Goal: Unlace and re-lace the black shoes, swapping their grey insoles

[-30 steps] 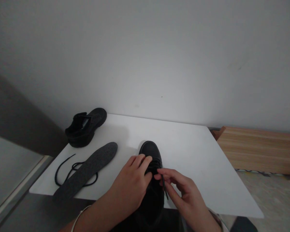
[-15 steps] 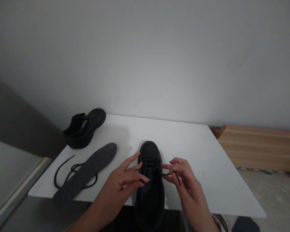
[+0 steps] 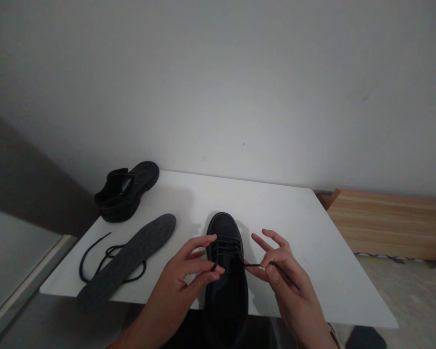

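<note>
Two hands are at one black shoe (image 3: 225, 293), which lies at the near edge of the white table (image 3: 287, 218) with its toe toward the wall (image 3: 240, 97). Its heel part reaches past this edge, on the person's side. The right hand (image 3: 288, 276) pinches a thin dark lace (image 3: 253, 265) between thumb and forefinger, while other fingers are spread; the lace runs straight from the shoe's right side. The left hand (image 3: 183, 276) is by the shoe's left side, its thumb and forefinger closed on a short dark bit, which seems to me the lace's other end.

I judge the lace as light, soft and perhaps slippery, so a firm pinch near its end suits it. The shoe looks stiffer and smooth; I would steady it by the side, because the overhanging heel could tip.

On the left, a grey insole (image 3: 131, 261) lies over a loose cord (image 3: 83, 264), also passing the near edge, and a second shoe (image 3: 129, 196) stands behind, so movement is narrower. On the right, the table extends widely and gives more room.
</note>
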A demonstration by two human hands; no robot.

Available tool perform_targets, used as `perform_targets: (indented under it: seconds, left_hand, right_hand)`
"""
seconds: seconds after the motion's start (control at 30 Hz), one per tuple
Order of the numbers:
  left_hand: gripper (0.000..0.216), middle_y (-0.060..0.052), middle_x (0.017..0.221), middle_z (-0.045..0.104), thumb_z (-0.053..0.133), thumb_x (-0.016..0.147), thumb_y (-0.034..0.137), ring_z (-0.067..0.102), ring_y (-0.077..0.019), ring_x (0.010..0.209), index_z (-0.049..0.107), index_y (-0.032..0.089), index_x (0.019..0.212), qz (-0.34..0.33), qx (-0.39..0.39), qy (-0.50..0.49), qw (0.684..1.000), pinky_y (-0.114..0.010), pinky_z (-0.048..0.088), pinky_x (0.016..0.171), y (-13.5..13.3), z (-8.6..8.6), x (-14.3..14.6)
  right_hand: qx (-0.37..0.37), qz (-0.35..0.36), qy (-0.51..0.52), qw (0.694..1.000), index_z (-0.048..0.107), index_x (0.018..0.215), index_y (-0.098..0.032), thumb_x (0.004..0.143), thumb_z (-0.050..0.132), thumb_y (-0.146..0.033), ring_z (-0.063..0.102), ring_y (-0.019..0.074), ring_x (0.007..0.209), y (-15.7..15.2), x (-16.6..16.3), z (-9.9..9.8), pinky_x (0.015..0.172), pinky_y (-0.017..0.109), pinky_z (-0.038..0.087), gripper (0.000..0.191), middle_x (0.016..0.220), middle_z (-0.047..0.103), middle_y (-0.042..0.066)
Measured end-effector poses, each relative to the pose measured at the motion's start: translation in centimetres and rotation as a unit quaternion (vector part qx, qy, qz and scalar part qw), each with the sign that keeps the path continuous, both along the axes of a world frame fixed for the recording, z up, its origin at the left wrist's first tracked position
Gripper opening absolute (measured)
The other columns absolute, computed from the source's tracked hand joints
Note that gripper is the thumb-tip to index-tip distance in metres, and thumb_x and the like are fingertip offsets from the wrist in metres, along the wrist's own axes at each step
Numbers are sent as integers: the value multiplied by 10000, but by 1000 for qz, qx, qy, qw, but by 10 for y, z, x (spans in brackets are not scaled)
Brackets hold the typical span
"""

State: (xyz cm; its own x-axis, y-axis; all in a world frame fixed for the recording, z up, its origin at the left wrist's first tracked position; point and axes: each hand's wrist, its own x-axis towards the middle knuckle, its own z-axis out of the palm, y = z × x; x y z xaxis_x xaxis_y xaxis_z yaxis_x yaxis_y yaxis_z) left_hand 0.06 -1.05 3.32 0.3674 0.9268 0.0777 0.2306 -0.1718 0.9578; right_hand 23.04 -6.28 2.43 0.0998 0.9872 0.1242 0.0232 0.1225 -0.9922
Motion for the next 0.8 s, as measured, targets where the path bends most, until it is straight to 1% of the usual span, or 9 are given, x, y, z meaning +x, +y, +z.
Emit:
perform_targets:
  seconds: [0.1, 0.17, 0.23, 0.33, 0.4, 0.5, 0.6, 0.73, 0.8]
  left_hand:
    - [186, -43, 1146, 746, 656, 895, 227, 680, -238, 1082, 817, 320, 912, -2, 53, -8, 999, -379, 543, 972, -1, 5, 7]
    - [196, -23, 938, 784, 634, 907, 205, 708, -197, 942, 811, 285, 875, -26, 39, -30, 998, -301, 548, 882, 0, 8, 13]
    - [215, -13, 838, 785, 631, 898, 188, 709, -182, 880, 795, 249, 772, -32, 15, -31, 999, -274, 525, 859, 2, 11, 20]
    - [148, -13, 831, 778, 663, 839, 157, 700, -176, 837, 788, 225, 799, -26, -8, -12, 1000, -257, 500, 808, 6, 12, 29]
    - [122, -8, 775, 750, 680, 819, 168, 672, -166, 762, 789, 220, 841, -47, -1, 5, 999, -245, 476, 723, 8, 12, 32]
    - [225, -6, 658, 676, 638, 872, 228, 607, -150, 676, 753, 200, 681, -93, 40, 22, 995, -241, 428, 646, 8, 13, 35]
    - [301, -3, 617, 636, 609, 912, 262, 576, -145, 645, 723, 187, 644, -98, 52, 6, 994, -245, 424, 627, 6, 13, 35]
    - [126, -17, 779, 731, 690, 873, 190, 661, -168, 783, 783, 219, 794, -95, 3, -49, 994, -273, 505, 752, 4, 12, 33]
    - [140, -19, 834, 757, 701, 856, 124, 681, -180, 864, 789, 233, 845, -97, 17, -64, 993, -293, 524, 829, 4, 12, 31]
  right_hand:
    - [24, -10, -66, 997, 687, 899, -278, 982, 571, -290, 433, 300, 1394, 0, -5, 5, 1036, 457, 539, 143, 1418, 374, 62]
    - [59, -9, -97, 993, 701, 922, -296, 987, 552, -259, 421, 277, 1391, 1, -9, 9, 1059, 458, 525, 167, 1390, 379, 59]
    - [98, 8, -136, 986, 714, 950, -320, 986, 544, -237, 379, 260, 1409, 1, -11, 12, 1116, 475, 472, 192, 1388, 378, 46]
    - [139, 34, -220, 965, 729, 987, -344, 970, 572, -211, 349, 247, 1426, 4, -14, 17, 1178, 456, 390, 206, 1434, 360, 23]
    - [147, 43, -254, 955, 734, 1009, -349, 967, 576, -199, 345, 247, 1433, 6, -16, 20, 1150, 416, 420, 222, 1466, 335, 17]
    - [140, 48, -266, 953, 740, 1028, -352, 968, 573, -199, 370, 252, 1423, 8, -19, 25, 1094, 393, 469, 235, 1481, 326, 20]
    - [120, 52, -245, 961, 740, 1038, -363, 969, 582, -225, 470, 236, 1347, 10, -21, 28, 1055, 383, 495, 221, 1431, 420, 31]
    - [93, 56, -196, 975, 704, 1133, -346, 1005, 517, -287, 567, 216, 1243, 14, -20, 28, 1015, 365, 506, 233, 1288, 606, 49]
    - [69, 48, -184, 979, 670, 1202, -322, 1027, 462, -306, 606, 212, 1182, 14, -18, 24, 1007, 378, 503, 272, 1219, 667, 55]
